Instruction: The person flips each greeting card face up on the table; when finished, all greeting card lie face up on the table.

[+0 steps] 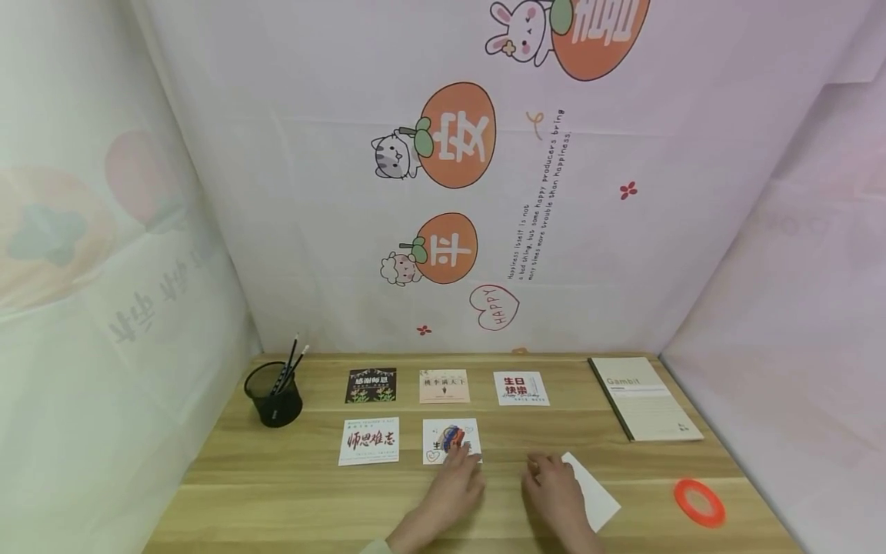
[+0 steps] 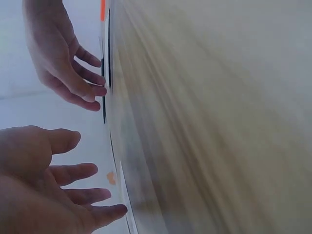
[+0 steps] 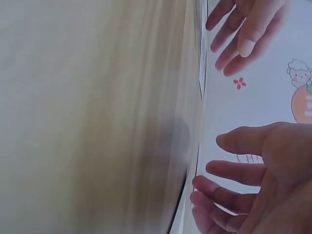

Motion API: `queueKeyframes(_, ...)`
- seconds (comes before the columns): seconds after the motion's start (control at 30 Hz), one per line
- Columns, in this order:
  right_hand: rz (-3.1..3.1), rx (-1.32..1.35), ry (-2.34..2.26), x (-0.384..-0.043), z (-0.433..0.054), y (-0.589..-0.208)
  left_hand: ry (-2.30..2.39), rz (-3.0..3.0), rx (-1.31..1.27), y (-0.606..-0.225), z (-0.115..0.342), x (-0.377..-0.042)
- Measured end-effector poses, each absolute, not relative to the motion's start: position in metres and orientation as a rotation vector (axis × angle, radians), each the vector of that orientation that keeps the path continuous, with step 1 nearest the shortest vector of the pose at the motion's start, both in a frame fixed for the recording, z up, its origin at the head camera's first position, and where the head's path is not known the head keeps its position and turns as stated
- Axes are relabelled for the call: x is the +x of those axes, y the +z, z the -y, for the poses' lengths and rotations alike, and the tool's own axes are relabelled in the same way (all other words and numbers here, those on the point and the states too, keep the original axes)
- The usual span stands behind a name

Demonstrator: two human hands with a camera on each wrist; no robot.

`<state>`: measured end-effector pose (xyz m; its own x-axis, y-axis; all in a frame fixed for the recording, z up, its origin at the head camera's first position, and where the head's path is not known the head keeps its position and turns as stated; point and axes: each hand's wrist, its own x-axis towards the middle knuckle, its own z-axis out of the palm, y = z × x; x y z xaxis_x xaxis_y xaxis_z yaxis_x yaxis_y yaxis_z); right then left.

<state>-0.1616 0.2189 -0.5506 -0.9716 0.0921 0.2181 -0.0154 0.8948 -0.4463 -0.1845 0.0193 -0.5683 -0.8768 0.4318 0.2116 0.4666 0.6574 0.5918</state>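
Observation:
In the head view my left hand (image 1: 450, 490) lies over the lower edge of a white square card (image 1: 432, 432) with a colourful drawing and dark lettering, partly hidden by the fingertips. Both wrist views show the left hand (image 2: 53, 180) with loosely spread fingers and nothing gripped. Its fingertips look close to the card, though contact cannot be made out. My right hand (image 1: 556, 492) hovers low over the wooden table (image 1: 505, 508), beside a blank white card (image 1: 595, 496). Relaxed, apart fingers on the right hand (image 3: 258, 180) hold nothing.
Other printed cards lie around: a dark one (image 1: 371, 385), a beige one (image 1: 444, 386), a birthday one (image 1: 521, 388) and a red-lettered one (image 1: 370, 442). A black pen holder (image 1: 274, 396) stands left. Rightward lie a notebook (image 1: 646, 400) and an orange-red ring (image 1: 701, 503). Fabric walls (image 1: 311, 231) enclose the table.

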Motion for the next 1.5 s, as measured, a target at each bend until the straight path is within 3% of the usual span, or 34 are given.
queueKeyframes(0.37, 2.843, -0.423, 0.642, -0.134, -0.255, -0.551, -0.849, 2.809, -0.982, -0.575, -0.059, -0.190)
queueKeyframes(0.83, 2.929, -0.791, 0.669, -0.123, -0.285, -0.551, -0.647, 2.865, -1.130, -0.570, -0.087, -0.194)
queueKeyframes(1.33, 2.937, -0.573, 0.729, -0.125, -0.278, -0.550, -0.629, 2.914, -1.157, -0.559, -0.093, -0.185)
queueKeyframes(1.5, 2.919, -0.640, 0.732, -0.120, -0.283, -0.551, -0.561, 2.922, -1.175, -0.561, -0.094, -0.183)
